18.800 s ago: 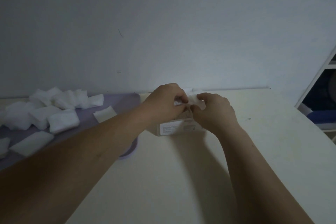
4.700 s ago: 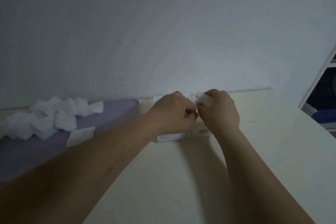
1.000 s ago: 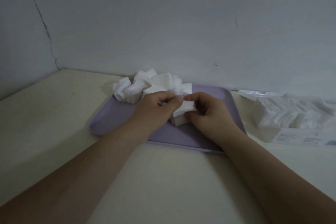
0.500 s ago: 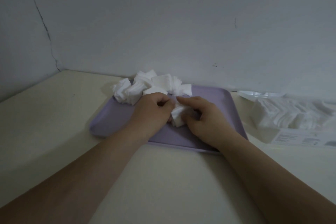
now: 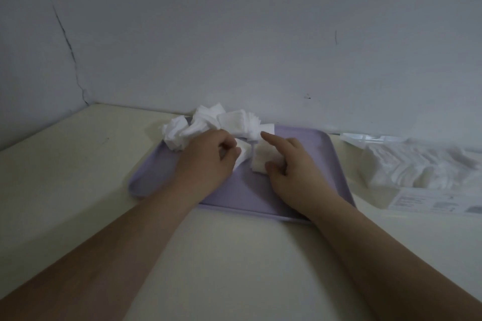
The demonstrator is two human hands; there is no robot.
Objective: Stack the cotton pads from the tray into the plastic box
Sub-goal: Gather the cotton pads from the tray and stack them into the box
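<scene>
A lilac tray (image 5: 331,177) lies on the cream table against the wall. A loose heap of white cotton pads (image 5: 221,122) fills its far left corner. My left hand (image 5: 208,161) rests on the tray, fingers curled around a few pads (image 5: 242,155). Just to the right, my right hand (image 5: 289,161) pinches a small stack of pads (image 5: 260,161) between thumb and fingers, with the index finger pointing toward the heap. The clear plastic box (image 5: 427,203) stands to the right of the tray, filled with rows of stacked pads (image 5: 417,167).
The wall runs right behind the tray and box, and a second wall with a crack closes the left side. The box's clear lid (image 5: 365,137) lies behind it by the wall. Bare cream table (image 5: 78,169) spreads left and in front.
The hands have drawn slightly apart: the clump they held together is now split, some pads in each hand. My right index finger has lifted and points toward the heap.
</scene>
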